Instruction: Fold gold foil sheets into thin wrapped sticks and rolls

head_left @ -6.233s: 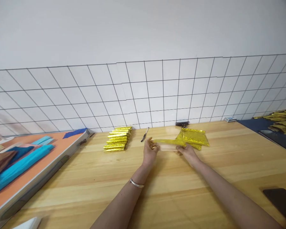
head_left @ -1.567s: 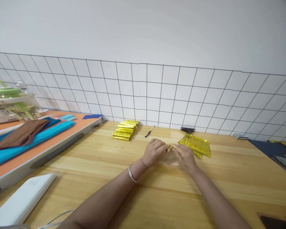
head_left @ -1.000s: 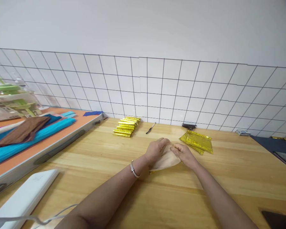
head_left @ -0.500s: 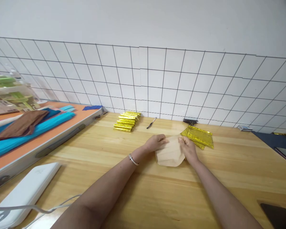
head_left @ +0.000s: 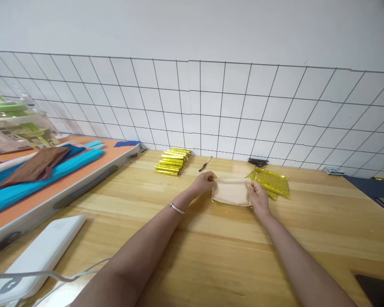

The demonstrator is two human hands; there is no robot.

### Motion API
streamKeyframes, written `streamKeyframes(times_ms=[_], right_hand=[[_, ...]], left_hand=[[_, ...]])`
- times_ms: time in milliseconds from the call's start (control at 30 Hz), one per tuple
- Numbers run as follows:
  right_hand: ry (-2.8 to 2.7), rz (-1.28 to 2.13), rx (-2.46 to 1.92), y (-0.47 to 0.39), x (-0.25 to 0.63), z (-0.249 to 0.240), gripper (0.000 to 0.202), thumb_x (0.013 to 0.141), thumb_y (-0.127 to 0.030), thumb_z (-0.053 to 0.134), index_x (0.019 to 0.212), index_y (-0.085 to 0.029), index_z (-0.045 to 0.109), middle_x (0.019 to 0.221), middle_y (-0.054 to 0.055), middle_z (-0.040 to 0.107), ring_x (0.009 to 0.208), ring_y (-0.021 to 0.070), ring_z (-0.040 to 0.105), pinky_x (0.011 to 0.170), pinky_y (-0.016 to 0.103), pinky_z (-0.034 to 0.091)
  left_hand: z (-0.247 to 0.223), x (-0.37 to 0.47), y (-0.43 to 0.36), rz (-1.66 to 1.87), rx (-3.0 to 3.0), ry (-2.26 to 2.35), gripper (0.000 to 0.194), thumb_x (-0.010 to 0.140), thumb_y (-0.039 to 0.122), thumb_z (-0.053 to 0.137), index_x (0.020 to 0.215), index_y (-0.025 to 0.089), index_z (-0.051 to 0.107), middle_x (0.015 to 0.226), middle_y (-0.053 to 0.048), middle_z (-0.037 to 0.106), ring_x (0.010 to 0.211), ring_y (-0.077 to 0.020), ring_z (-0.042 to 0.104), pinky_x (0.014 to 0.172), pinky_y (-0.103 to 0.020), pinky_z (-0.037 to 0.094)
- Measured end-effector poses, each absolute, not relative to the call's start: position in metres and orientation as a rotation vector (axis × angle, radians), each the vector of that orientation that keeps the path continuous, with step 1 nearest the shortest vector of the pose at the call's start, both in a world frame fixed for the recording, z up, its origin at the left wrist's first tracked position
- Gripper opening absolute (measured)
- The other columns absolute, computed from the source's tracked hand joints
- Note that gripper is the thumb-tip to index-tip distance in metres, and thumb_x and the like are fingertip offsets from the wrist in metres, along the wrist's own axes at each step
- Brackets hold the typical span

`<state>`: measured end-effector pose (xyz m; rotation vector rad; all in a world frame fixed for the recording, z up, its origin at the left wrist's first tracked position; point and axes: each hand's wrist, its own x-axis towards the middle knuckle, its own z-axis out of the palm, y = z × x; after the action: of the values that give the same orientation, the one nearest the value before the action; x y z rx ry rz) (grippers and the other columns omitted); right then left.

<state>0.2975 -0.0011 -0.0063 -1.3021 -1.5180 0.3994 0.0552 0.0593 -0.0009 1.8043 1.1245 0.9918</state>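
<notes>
A beige sheet [head_left: 232,191], paper or thin cloth, is stretched between my two hands over the wooden table. My left hand [head_left: 205,183] pinches its left edge, and my right hand [head_left: 258,197] grips the right edge with the thumb on top. A bit of gold shows along the sheet's lower edge. Close behind my right hand lie flat gold foil packets [head_left: 272,181], partly covered by the sheet. Folded gold foil strips [head_left: 173,162] sit in a row beyond my left hand, with a pen [head_left: 205,164] to their right.
A black binder clip [head_left: 258,162] rests by the tiled wall. On the left, an orange board [head_left: 110,160] carries blue and brown cloth [head_left: 35,166]. A white power bank [head_left: 38,256] with a cable lies at front left, and a dark flat object [head_left: 376,290] at front right.
The sheet has been pulled from a loose, drooping shape into a flatter, shorter rectangle. Both hands have shifted slightly, the left a little higher and the right a little to the right.
</notes>
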Motion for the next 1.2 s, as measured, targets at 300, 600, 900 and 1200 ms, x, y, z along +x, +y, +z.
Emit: streamKeyframes(times_ms=[300,600,900,1200], right_hand=[[-1.568,0.349,-1.357,0.002,0.296,-0.012,0.035,0.084,-0.049,0.040,0.063,-0.021,0.040,0.057,-0.005,0.038,0.055,0.0119,0.039,0.051,0.022,0.031],[-1.658,0.193,-1.631,-0.001,0.298,-0.011,0.031,0.079,-0.048,0.046,0.063,-0.021,0.047,0.057,-0.002,0.050,0.056,0.0145,0.044,0.053,0.024,0.029],[-1.776,0.056,-1.961,0.007,0.296,-0.019,0.022,0.081,-0.044,0.048,0.077,-0.022,0.054,0.076,0.003,0.060,0.066,0.0168,0.051,0.054,0.026,0.026],[-1.872,-0.046,-1.989,0.009,0.294,-0.020,0.031,0.085,-0.034,0.044,0.111,-0.020,0.052,0.107,0.011,0.055,0.092,0.0232,0.052,0.068,0.031,0.036]], left_hand=[[-0.006,0.062,0.058,1.066,1.757,1.248,0.017,0.079,0.033,0.047,0.076,0.016,0.050,0.057,0.003,0.049,0.047,-0.0078,0.047,0.050,-0.019,0.039],[-0.009,0.061,0.055,0.871,2.130,1.597,0.016,0.084,0.033,0.046,0.080,0.020,0.053,0.077,-0.003,0.061,0.071,-0.0165,0.056,0.061,-0.024,0.037],[-0.013,0.069,0.045,0.595,2.538,1.648,0.015,0.088,0.020,0.038,0.089,0.017,0.053,0.091,-0.010,0.057,0.092,-0.0225,0.051,0.079,-0.034,0.037],[0.009,0.072,0.028,0.340,2.876,1.238,0.014,0.084,0.014,0.046,0.091,0.021,0.056,0.099,-0.006,0.055,0.099,-0.0186,0.048,0.084,-0.028,0.037]])
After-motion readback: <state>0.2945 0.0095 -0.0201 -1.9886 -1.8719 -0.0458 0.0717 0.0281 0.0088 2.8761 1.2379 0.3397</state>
